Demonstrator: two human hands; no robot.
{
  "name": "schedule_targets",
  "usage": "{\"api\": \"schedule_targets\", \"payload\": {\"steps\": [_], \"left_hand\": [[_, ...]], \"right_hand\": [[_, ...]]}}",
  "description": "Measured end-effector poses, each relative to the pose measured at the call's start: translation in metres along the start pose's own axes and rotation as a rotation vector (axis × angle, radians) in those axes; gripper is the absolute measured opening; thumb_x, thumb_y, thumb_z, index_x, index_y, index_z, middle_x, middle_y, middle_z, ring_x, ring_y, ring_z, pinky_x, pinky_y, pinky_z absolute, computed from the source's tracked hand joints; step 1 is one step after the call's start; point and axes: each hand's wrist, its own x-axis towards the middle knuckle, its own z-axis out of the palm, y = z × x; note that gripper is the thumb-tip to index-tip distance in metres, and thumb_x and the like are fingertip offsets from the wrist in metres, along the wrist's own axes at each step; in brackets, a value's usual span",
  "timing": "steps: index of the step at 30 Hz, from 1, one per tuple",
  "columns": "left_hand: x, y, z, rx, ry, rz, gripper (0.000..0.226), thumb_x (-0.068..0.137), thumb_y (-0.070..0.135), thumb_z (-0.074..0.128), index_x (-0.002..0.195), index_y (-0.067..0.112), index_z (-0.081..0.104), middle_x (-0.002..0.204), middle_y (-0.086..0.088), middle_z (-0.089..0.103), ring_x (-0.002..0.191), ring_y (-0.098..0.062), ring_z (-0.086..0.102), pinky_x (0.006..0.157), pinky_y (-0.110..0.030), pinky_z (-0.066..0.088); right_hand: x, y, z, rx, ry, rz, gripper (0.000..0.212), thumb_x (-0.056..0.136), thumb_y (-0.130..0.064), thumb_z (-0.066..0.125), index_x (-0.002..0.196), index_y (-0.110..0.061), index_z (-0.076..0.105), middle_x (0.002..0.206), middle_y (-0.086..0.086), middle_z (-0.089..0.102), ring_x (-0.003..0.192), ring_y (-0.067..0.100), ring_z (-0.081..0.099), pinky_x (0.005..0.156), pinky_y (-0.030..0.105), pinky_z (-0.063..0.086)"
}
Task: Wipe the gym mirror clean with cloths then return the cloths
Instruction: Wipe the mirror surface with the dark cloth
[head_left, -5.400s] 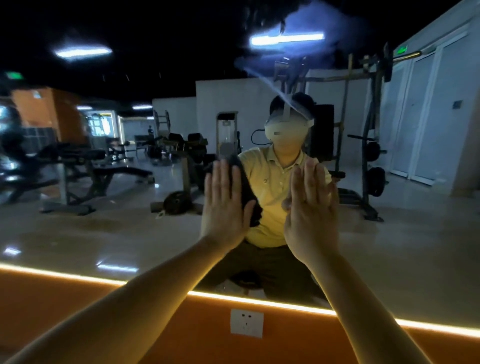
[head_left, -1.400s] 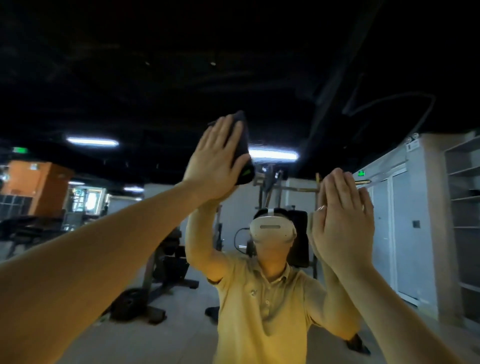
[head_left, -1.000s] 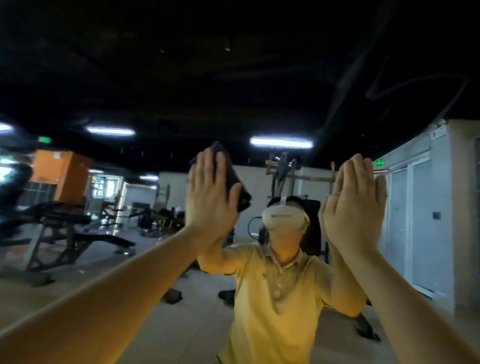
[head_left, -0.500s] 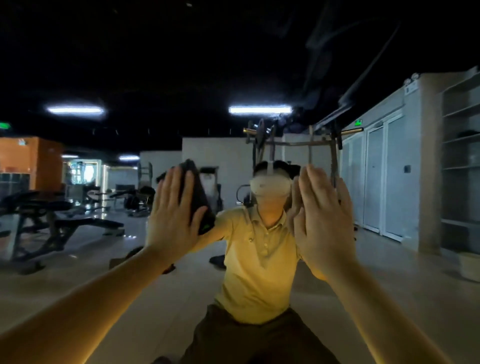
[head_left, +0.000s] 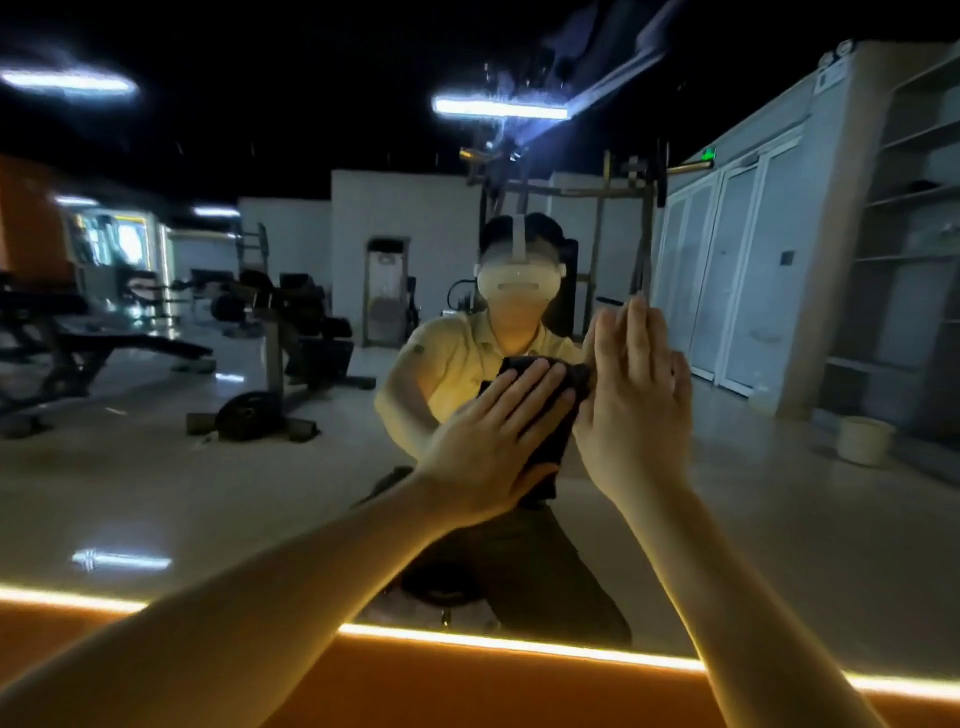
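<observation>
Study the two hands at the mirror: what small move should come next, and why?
Probably slide the left hand and the dark cloth under it upward across the mirror. Its fingers lie straight, pressing the cloth flat on the glass, and cloudy streaks show higher up by the lamp's reflection. The right hand is flat alongside; any cloth under it is hidden.

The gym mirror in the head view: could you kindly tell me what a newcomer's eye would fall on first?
Two hands are raised flat to the mirror at centre: the left hand presses a dark cloth, and the right hand is close beside it with straight fingers. Behind them the glass reflects a person in a yellow shirt and white headset. A glowing light strip runs along the mirror's bottom edge.
</observation>
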Motion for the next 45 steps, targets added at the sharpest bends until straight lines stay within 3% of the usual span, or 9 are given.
{"api": "schedule_targets", "payload": {"steps": [7, 10, 14, 18, 24, 30, 36, 40, 45], "left_hand": [[-0.146, -0.143, 0.006, 0.013, 0.031, -0.179, 0.078, 0.109, 0.059, 0.021, 0.168, 0.011, 0.0, 0.175, -0.014, -0.011, 0.162, -0.034, -0.003, 0.132, -0.046, -0.004], [-0.18, -0.159, 0.015, -0.055, 0.023, -0.214, 0.077, 0.11, 0.056, 0.023, 0.168, 0.008, 0.003, 0.175, -0.018, -0.005, 0.162, -0.037, 0.002, 0.131, -0.053, 0.002], [-0.146, -0.121, 0.021, -0.152, 0.065, -0.137, 0.079, 0.109, 0.052, 0.028, 0.167, 0.005, 0.002, 0.174, -0.02, -0.008, 0.162, -0.037, -0.002, 0.131, -0.051, -0.003], [-0.093, -0.075, 0.023, -0.228, 0.138, 0.004, 0.078, 0.108, 0.049, 0.025, 0.166, 0.001, 0.004, 0.173, -0.023, -0.008, 0.162, -0.036, -0.005, 0.131, -0.049, -0.006], [-0.014, 0.021, 0.029, -0.222, 0.153, 0.073, 0.075, 0.109, 0.042, 0.021, 0.164, -0.005, -0.002, 0.171, -0.029, -0.013, 0.16, -0.041, -0.013, 0.13, -0.052, -0.009], [0.073, 0.139, 0.026, -0.162, 0.103, 0.154, 0.077, 0.109, 0.043, 0.012, 0.16, -0.009, -0.011, 0.168, -0.032, -0.016, 0.159, -0.044, -0.012, 0.128, -0.055, -0.01], [0.087, 0.161, 0.033, -0.102, 0.06, 0.226, 0.078, 0.109, 0.049, 0.017, 0.164, -0.001, -0.009, 0.17, -0.025, -0.018, 0.159, -0.037, -0.019, 0.128, -0.05, -0.016], [0.029, 0.079, 0.028, -0.131, 0.064, 0.059, 0.079, 0.108, 0.056, 0.019, 0.167, 0.008, -0.004, 0.174, -0.018, -0.012, 0.162, -0.033, -0.007, 0.13, -0.046, -0.009], [-0.007, -0.011, -0.002, -0.078, 0.093, -0.365, 0.083, 0.107, 0.06, 0.025, 0.167, 0.007, 0.002, 0.174, -0.02, -0.003, 0.162, -0.037, -0.001, 0.131, -0.05, -0.001]], "right_hand": [[-0.009, -0.031, 0.012, 0.052, 0.132, 0.139, 0.07, 0.104, -0.031, 0.03, 0.167, -0.01, 0.008, 0.174, 0.014, -0.003, 0.161, 0.032, -0.003, 0.129, 0.056, 0.009], [-0.015, -0.053, 0.018, 0.057, 0.207, 0.115, 0.068, 0.103, -0.021, 0.044, 0.165, -0.008, 0.019, 0.174, 0.014, 0.007, 0.161, 0.032, 0.007, 0.128, 0.057, 0.015], [-0.031, -0.082, 0.03, 0.062, 0.259, -0.084, 0.058, 0.101, -0.008, 0.05, 0.158, -0.006, 0.039, 0.168, 0.015, 0.029, 0.156, 0.034, 0.026, 0.125, 0.059, 0.024], [-0.045, -0.078, 0.023, 0.047, 0.22, -0.067, 0.058, 0.097, -0.001, 0.056, 0.154, -0.003, 0.046, 0.165, 0.014, 0.036, 0.153, 0.034, 0.034, 0.125, 0.055, 0.027], [-0.075, 0.014, -0.004, -0.077, 0.055, 0.208, 0.069, 0.098, -0.026, 0.035, 0.164, -0.013, 0.026, 0.173, 0.011, 0.017, 0.16, 0.027, 0.016, 0.128, 0.049, 0.022], [-0.073, 0.133, -0.028, -0.058, -0.154, 0.273, 0.09, 0.099, -0.003, 0.054, 0.168, -0.027, 0.0, 0.175, -0.003, 0.002, 0.16, 0.016, 0.003, 0.13, 0.046, 0.014], [-0.079, 0.169, -0.032, -0.005, -0.15, 0.095, 0.079, 0.097, -0.008, 0.052, 0.167, -0.02, 0.017, 0.173, -0.003, 0.016, 0.156, 0.011, 0.014, 0.125, 0.035, 0.015], [-0.058, 0.168, -0.034, 0.015, 0.082, 0.058, 0.06, 0.092, -0.016, 0.044, 0.151, -0.009, 0.052, 0.152, 0.01, 0.055, 0.139, 0.031, 0.053, 0.117, 0.049, 0.038], [-0.021, 0.18, -0.022, 0.046, 0.187, 0.135, 0.061, 0.099, -0.011, 0.046, 0.159, -0.008, 0.038, 0.168, 0.009, 0.032, 0.154, 0.029, 0.03, 0.127, 0.051, 0.025]]}}
